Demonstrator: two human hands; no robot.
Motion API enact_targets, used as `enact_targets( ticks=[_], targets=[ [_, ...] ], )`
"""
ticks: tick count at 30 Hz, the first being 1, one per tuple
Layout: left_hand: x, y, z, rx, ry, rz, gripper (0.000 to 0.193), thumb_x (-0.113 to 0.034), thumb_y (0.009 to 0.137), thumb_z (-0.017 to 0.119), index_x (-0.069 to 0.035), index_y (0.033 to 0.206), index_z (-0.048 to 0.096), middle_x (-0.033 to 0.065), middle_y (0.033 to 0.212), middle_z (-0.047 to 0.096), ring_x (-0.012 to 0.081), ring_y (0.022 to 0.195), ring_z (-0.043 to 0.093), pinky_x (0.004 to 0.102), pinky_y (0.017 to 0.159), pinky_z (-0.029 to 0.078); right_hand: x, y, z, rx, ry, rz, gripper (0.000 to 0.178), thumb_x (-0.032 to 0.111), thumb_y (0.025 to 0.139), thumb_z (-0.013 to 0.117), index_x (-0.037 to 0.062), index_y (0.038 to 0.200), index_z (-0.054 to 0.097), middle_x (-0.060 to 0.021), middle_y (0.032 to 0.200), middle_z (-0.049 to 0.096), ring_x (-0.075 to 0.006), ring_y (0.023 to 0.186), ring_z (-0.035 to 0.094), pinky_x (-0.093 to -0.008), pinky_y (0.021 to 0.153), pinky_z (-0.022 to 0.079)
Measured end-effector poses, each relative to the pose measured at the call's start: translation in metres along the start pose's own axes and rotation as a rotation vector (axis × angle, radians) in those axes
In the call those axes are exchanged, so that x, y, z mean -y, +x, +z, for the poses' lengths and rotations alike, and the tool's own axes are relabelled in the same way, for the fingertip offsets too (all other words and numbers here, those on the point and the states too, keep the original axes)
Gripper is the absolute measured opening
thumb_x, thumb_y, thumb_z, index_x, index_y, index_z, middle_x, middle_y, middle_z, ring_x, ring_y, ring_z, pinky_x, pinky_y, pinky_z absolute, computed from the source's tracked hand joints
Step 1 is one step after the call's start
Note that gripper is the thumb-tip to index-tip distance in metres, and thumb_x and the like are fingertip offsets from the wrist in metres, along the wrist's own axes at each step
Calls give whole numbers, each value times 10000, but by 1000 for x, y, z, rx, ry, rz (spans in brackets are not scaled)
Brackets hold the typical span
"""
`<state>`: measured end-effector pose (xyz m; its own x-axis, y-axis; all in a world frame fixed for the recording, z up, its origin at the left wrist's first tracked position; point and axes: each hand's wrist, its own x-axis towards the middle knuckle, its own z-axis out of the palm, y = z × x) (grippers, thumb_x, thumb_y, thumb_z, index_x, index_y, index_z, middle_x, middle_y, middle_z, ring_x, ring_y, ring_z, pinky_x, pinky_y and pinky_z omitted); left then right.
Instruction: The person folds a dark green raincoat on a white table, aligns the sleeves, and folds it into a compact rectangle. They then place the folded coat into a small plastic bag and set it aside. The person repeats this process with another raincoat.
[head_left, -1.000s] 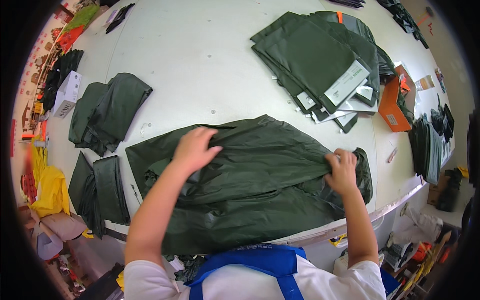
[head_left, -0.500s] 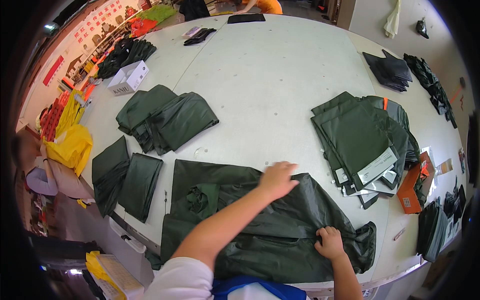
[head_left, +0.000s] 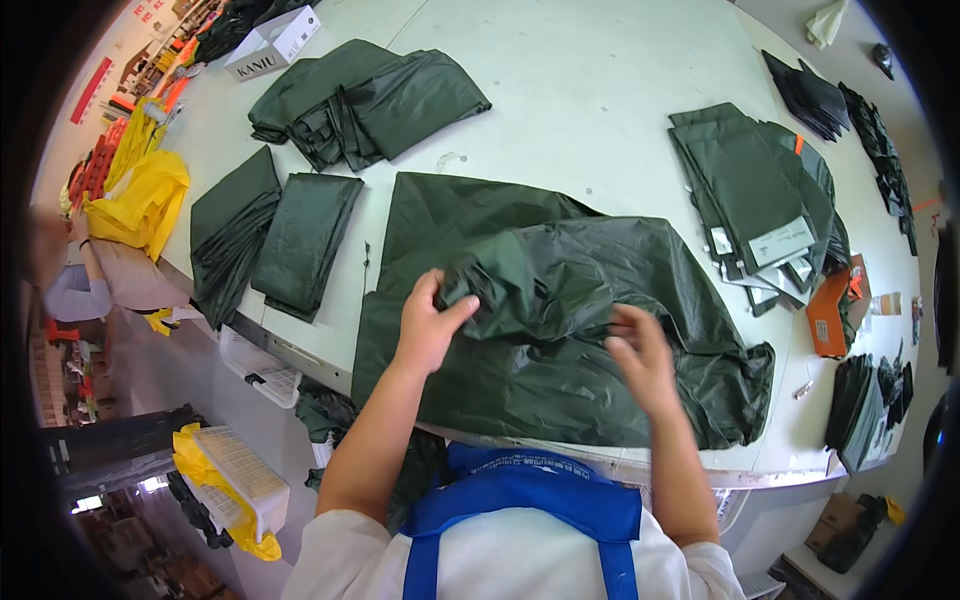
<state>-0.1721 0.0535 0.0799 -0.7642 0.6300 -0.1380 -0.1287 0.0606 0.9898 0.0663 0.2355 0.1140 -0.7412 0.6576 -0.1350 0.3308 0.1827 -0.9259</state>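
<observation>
Dark green, slightly shiny fabric forms the garment, lying rumpled along the near edge of the tabletop. The left hand's grip pinches a gathered bunch of it between thumb and fingers. The right hand, blurred, hovers at the garment's middle, thumb and fingers parted; whether the fingertips touch, I cannot tell. Toward the tabletop's left edge lie two folded pieces, with a larger folded bundle beyond. Toward the right edge, a fanned stack sits beside an orange box.
</observation>
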Motion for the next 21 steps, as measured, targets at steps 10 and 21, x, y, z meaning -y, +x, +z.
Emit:
enact_targets(
  ticks=[10,21],
  targets=[
    [-58,-102,36,689,308,660,384,-56,666,740,-108,1034,643,65,984,536,258,926,504,418,914,436,12,-38,38,239,1027,195,847,175,767,721,47,1462,255,-119,1360,448,-229,1223,470,-365,1031,385],
    [-79,-70,113,706,506,154,128,-88,813,681,-24,907,621,61,837,600,126,727,548,269,658,445,-34,-77,-28,84,365,-38,625,243,834,713,-22,1327,433,-136,1287,502,-219,1197,479,-358,1020,379]
  ],
)
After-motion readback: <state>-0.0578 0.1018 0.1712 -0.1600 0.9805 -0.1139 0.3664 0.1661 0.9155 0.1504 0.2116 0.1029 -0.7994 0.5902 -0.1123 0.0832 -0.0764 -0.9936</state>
